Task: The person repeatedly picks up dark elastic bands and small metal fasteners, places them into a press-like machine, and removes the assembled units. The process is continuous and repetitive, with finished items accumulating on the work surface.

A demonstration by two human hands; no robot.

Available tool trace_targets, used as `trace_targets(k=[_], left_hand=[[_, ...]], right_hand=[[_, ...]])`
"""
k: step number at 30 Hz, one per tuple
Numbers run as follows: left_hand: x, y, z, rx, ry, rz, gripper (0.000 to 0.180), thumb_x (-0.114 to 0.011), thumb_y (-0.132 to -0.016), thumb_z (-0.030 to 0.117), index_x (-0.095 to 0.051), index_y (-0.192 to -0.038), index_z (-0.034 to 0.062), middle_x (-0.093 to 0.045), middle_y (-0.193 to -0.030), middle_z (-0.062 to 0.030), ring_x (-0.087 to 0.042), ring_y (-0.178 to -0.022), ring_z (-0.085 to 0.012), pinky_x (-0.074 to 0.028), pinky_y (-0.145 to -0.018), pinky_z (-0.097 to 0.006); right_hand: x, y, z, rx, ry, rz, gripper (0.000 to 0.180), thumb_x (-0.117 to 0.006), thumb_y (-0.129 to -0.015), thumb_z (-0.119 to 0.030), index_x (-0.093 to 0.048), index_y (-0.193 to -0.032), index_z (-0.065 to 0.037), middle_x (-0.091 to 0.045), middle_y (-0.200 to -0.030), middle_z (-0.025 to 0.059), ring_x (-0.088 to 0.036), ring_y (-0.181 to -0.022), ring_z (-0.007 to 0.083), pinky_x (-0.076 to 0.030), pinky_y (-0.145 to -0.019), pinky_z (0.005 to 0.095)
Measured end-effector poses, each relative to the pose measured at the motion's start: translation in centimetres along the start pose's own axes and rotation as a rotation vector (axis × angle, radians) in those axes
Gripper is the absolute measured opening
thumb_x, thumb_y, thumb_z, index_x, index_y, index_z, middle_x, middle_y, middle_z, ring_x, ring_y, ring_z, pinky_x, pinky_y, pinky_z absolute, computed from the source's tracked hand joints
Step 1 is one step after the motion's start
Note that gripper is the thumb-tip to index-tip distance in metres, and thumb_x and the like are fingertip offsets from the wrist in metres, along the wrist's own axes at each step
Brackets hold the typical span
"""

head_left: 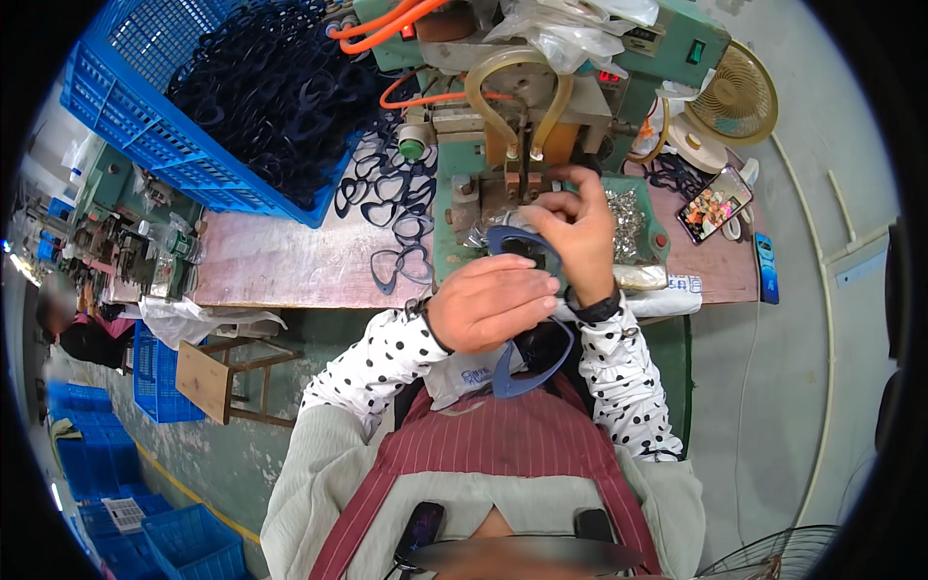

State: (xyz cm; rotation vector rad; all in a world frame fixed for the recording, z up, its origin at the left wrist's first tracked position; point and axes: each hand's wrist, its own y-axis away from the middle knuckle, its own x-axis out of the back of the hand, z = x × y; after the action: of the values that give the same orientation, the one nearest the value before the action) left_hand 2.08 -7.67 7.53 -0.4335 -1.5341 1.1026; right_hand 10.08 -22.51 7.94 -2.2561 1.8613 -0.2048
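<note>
A dark blue, heart-shaped eyeglass frame [527, 384] stands in front of the machine, one rim near my chest and the other up by the machine's head. My left hand [495, 302] is closed across its middle, fingers pointing right. My right hand [583, 235] is at the frame's upper rim, with thumb and fingers bent together just below the machine's copper-coloured tips [523, 179]. Whatever small piece its fingertips may pinch is too small to make out. Close to the right hand lies a heap of small shiny metal parts [626, 222] in a green tray.
A blue crate [184, 155] full of dark frames stands at the left. Several loose frames [384, 213] lie beside it. Orange hoses [391, 21] cross the machine's top. To the right are a phone [715, 204], a fan [732, 94] and a blue packet [766, 269]. A wooden stool [205, 382] stands left.
</note>
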Motion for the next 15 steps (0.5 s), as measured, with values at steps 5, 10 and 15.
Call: trace_targets(k=[5,10,15], left_hand=[[-1.6,0.4,-1.7,0.031,0.092,-0.076,0.039,-0.067,-0.077,0.001,-0.060,-0.115,-0.0011,-0.063,-0.116,-0.0176,-0.064,-0.105,-0.0310,-0.051,-0.093,-0.046],[-2.0,0.4,-1.8,0.061,0.118,-0.070,0.037,-0.066,-0.079,0.002,-0.061,-0.115,-0.0007,-0.063,-0.116,-0.0179,-0.064,-0.104,-0.0305,-0.051,-0.094,-0.046],[-2.0,1.0,-1.7,0.056,0.070,-0.060,0.036,-0.066,-0.080,0.003,-0.061,-0.115,-0.0006,-0.063,-0.116,-0.0176,-0.064,-0.103,-0.0298,-0.051,-0.093,-0.046]], right_hand=[[7.0,-2.1,5.4,0.235,0.576,0.305,0.037,-0.071,-0.077,-0.010,-0.060,-0.112,-0.009,-0.071,-0.087,0.0081,-0.067,-0.079,0.0215,-0.050,-0.071,0.0330],[15.4,-1.4,12.0,0.055,0.634,0.214,0.032,-0.073,-0.077,-0.017,-0.063,-0.106,-0.007,-0.070,-0.090,0.0122,-0.067,-0.079,0.0294,-0.051,-0.070,0.0388],[13.3,0.9,8.3,0.085,1.258,0.104,0.028,-0.071,-0.079,-0.022,-0.063,-0.100,-0.005,-0.066,-0.088,0.0158,-0.065,-0.081,0.0356,-0.051,-0.070,0.0437]])
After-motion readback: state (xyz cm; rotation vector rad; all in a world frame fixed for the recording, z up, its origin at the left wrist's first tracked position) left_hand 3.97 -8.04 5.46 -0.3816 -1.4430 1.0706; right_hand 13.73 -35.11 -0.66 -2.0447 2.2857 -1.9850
